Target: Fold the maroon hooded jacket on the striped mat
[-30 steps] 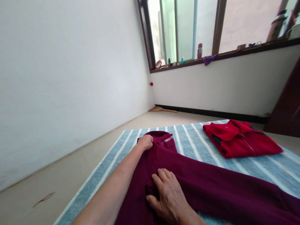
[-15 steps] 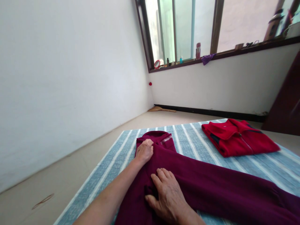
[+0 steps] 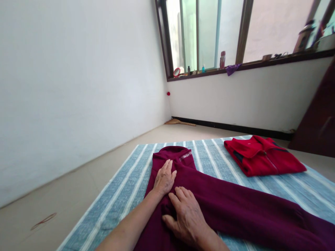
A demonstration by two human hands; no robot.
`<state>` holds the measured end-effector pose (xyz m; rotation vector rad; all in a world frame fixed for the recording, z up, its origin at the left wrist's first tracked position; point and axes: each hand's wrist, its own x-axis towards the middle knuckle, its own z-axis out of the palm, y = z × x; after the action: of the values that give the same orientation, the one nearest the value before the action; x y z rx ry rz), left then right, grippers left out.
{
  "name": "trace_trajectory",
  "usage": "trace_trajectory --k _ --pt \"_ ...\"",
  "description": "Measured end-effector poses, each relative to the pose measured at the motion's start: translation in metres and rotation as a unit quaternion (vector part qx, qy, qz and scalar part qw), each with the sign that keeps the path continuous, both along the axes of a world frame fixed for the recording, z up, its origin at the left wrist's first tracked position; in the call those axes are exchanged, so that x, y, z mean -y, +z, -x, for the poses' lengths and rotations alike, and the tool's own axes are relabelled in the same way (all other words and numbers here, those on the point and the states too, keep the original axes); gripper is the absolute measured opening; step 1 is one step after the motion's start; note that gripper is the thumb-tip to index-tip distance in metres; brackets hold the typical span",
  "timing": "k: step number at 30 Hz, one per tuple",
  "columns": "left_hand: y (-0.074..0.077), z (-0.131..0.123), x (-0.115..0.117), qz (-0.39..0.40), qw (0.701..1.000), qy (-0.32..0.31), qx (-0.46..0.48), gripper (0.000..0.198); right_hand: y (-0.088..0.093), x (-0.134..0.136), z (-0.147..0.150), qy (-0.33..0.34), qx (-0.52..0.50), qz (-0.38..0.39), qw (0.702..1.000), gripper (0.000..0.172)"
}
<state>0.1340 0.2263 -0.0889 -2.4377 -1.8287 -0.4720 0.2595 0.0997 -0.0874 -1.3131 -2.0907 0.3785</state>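
So far, one piece looks done: a red zip jacket point(image 3: 261, 161) lies folded into a flat block near the far right of the striped blue mat point(image 3: 209, 164). The maroon top point(image 3: 167, 205) lies on the mat, face down or up cannot be told, and is not folded: its collar point(image 3: 171, 152) points away and one long sleeve point(image 3: 248, 209) stretches right, running out of view. Neither hand is gripping. The left hand point(image 3: 164, 178) rests flat below the collar, fingers spread, and the right hand point(image 3: 186, 218) presses open on the cloth nearer the body, fingers lightly bent. Open mat remains left of the top, with bare floor point(image 3: 78, 184) beyond its edge. A narrower strip of mat separates the sleeve from the jacket, and the mat continues a little past the collar
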Motion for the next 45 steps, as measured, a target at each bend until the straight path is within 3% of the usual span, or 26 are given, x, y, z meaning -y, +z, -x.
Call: trace_trajectory --k 6,10,14,16,18,21,24,27,31,33,39,45 --pt "-0.004 0.002 0.000 -0.015 1.000 -0.010 0.008 0.045 0.000 -0.001 0.001 0.005 0.000 -0.011 1.000 0.047" --pt "-0.005 0.002 0.000 -0.013 1.000 -0.017 0.012 0.044 0.020 -0.013 -0.020 -0.021 -0.008 -0.022 0.999 0.039" --pt "-0.005 0.002 0.001 -0.005 1.000 -0.014 0.021 0.045 0.044 -0.030 -0.091 -0.150 0.042 -0.009 0.988 0.036" --pt "-0.004 0.002 0.002 0.000 1.000 -0.012 0.025 0.045 0.043 -0.035 -0.136 -0.249 0.114 0.040 0.961 0.037" --pt "-0.003 0.001 0.003 0.006 1.000 -0.010 0.028 0.045 0.033 -0.035 -0.177 -0.293 0.179 0.084 0.935 0.035" --pt "-0.002 0.000 0.005 0.015 0.999 -0.007 0.030 0.046 0.011 -0.030 -0.215 -0.256 0.205 0.123 0.937 0.027" --pt "-0.001 0.000 0.006 0.019 0.999 -0.004 0.030 0.046 0.005 -0.022 -0.227 -0.208 0.182 0.136 0.951 0.017" --pt "-0.002 0.000 0.006 0.020 0.999 -0.002 0.028 0.047 0.025 -0.010 -0.226 -0.194 0.110 0.153 0.963 0.019" --pt "-0.004 -0.001 0.005 0.023 0.999 0.001 0.025 0.049 0.067 0.017 -0.224 -0.140 -0.026 0.185 0.972 0.038" --pt "-0.004 -0.002 0.004 0.026 0.999 0.001 0.023 0.050 0.078 0.030 -0.221 -0.108 -0.066 0.213 0.969 0.042" --pt "-0.002 -0.005 0.005 0.057 0.998 0.012 0.016 0.049 0.075 0.046 -0.216 -0.038 -0.040 0.322 0.945 0.041" --pt "-0.004 -0.006 0.003 0.085 0.996 0.010 0.010 0.052 0.065 0.056 -0.237 -0.052 0.002 0.313 0.948 0.030"
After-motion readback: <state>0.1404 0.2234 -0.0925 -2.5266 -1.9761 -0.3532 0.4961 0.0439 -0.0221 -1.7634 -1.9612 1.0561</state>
